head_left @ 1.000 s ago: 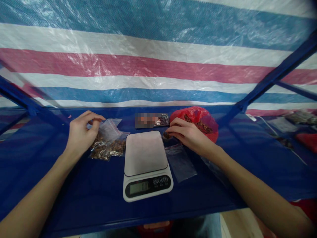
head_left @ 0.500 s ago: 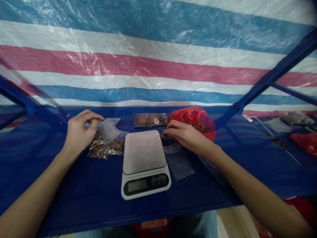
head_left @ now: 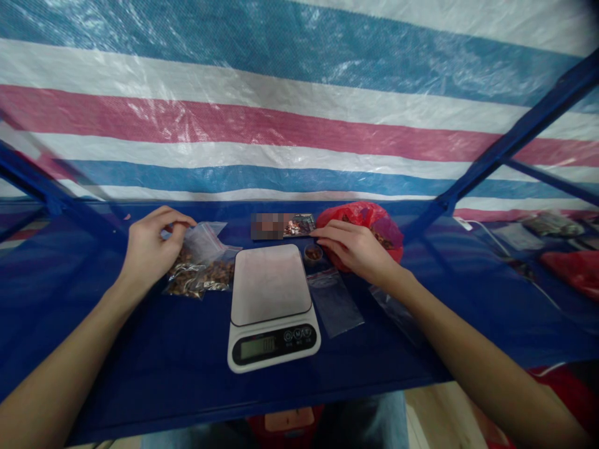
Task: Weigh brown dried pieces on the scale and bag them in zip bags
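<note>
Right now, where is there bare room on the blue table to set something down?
The blue table shows bare left of the digital scale, below the left hand, and right of the scale's display, below the flat clear bag. Crowded: behind the scale, around the right hand, small cup and red plastic bag.

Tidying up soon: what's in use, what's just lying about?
In use: left hand, clear bag of brown pieces; right hand, small cup of brown pieces; red plastic bag; digital scale.
Aside: flat clear bag; blurred packet; bags on the side table.
</note>
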### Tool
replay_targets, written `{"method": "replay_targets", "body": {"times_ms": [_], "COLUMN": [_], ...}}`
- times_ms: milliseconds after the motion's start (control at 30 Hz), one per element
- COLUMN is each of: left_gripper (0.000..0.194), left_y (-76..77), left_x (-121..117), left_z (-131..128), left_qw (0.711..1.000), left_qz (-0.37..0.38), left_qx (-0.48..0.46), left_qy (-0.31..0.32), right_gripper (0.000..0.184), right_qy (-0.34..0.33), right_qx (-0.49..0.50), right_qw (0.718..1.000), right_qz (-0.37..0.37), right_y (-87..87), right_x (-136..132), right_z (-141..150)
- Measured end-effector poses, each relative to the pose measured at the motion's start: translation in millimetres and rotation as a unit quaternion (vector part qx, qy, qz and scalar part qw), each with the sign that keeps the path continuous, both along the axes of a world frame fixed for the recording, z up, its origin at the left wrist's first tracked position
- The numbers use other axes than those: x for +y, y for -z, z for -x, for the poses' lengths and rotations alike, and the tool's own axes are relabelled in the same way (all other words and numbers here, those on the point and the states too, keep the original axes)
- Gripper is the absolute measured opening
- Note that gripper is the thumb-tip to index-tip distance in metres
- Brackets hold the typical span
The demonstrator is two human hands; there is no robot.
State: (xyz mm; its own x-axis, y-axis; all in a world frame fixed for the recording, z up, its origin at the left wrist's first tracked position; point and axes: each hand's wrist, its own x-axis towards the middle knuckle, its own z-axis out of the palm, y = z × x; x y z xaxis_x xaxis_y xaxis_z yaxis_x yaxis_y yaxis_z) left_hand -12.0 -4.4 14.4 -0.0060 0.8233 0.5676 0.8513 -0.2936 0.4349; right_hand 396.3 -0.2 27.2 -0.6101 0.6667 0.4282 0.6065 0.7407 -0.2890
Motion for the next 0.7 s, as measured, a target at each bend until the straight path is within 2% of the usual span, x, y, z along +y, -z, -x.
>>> {"method": "replay_targets", "body": {"times_ms": [100, 233, 300, 433, 700], "left_gripper": [0.028, 0.028, 0.028, 0.028, 0.029], "left_y": [-0.3, -1.2, -1.2, -0.6, -0.4], "left_x": [0, -1, -1, -1, 0], "left_z": [0, -1, -1, -2, -3], "left_qw": [1.0, 1.0, 1.0, 1.0, 1.0], "left_qz": [0.001, 0.006, 0.01, 0.007, 0.01], "left_qx": [-0.003, -0.006, -0.005, -0.004, 0.004], "left_qy": [0.003, 0.002, -0.001, -0.001, 0.003], "right_gripper": [0.023, 0.011, 0.015, 0.018, 0.02], "right_qy": [-0.004, -0.072, -0.077, -0.072, -0.048], "right_qx": [-0.041, -0.109, -0.113, -0.143, -0.169], "right_qw": [0.998, 0.967, 0.957, 0.952, 0.964], "right_qz": [0.051, 0.217, 0.257, 0.259, 0.201], "right_y": [-9.5, -17.5, -16.8, -11.7, -5.1], "right_x": [5, 10, 10, 7, 1], "right_z": [-11, -26, -30, -29, -23]}}
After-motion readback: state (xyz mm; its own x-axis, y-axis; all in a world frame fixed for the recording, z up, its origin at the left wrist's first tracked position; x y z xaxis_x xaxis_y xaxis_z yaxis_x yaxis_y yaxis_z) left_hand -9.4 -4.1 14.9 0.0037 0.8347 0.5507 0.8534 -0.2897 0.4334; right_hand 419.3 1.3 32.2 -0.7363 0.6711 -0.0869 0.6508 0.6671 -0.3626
